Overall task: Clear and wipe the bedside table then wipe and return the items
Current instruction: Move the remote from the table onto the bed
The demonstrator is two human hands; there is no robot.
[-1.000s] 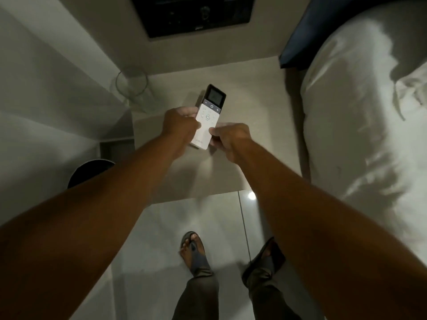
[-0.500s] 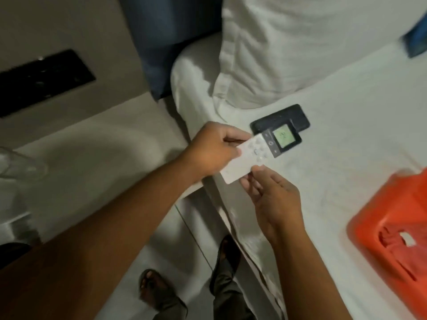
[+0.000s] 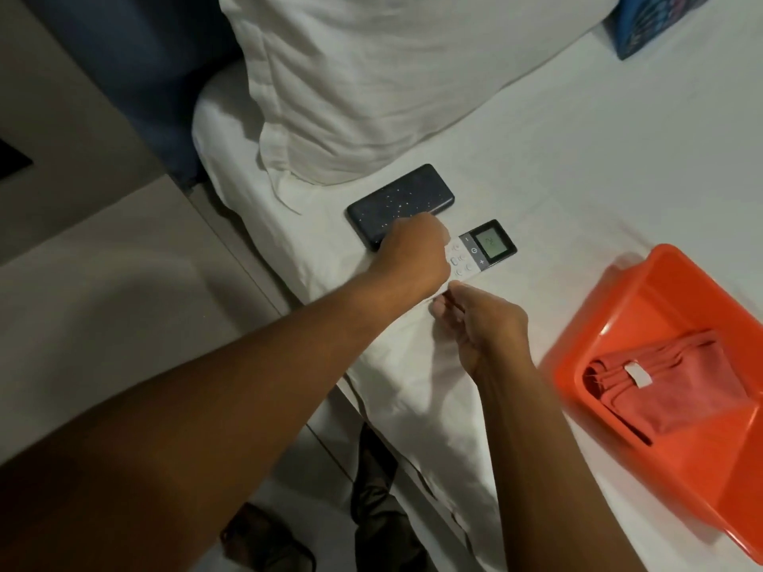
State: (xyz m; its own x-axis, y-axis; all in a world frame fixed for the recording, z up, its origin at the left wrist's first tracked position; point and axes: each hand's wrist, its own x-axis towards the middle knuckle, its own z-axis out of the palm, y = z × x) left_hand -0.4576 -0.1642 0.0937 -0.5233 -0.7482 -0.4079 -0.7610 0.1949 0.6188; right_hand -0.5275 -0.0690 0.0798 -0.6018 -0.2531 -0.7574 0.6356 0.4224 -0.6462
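A white remote (image 3: 484, 252) with a lit green display lies on the bed sheet, screen end pointing right. My left hand (image 3: 413, 253) covers its button end and grips it. My right hand (image 3: 483, 324) hovers just below the remote with fingers loosely curled and holds nothing; its thumb tip is at the remote's lower edge. A dark speckled phone-like slab (image 3: 398, 202) lies on the sheet just behind my left hand. The beige bedside table (image 3: 103, 282) fills the left side; the part in view is bare. A folded red cloth (image 3: 669, 386) rests in an orange tub (image 3: 644, 282) on the bed at the right.
A white pillow (image 3: 371, 76) lies behind the slab, against a dark blue headboard (image 3: 144, 76). A blue patterned box (image 3: 660, 22) sits on the bed at the top right. My feet (image 3: 371, 480) stand on the tiled floor between table and bed.
I have turned from the bedside table to the bed, carrying the remote in both hands. It now rests on the sheet beside the dark slab, and my right hand has come off it.
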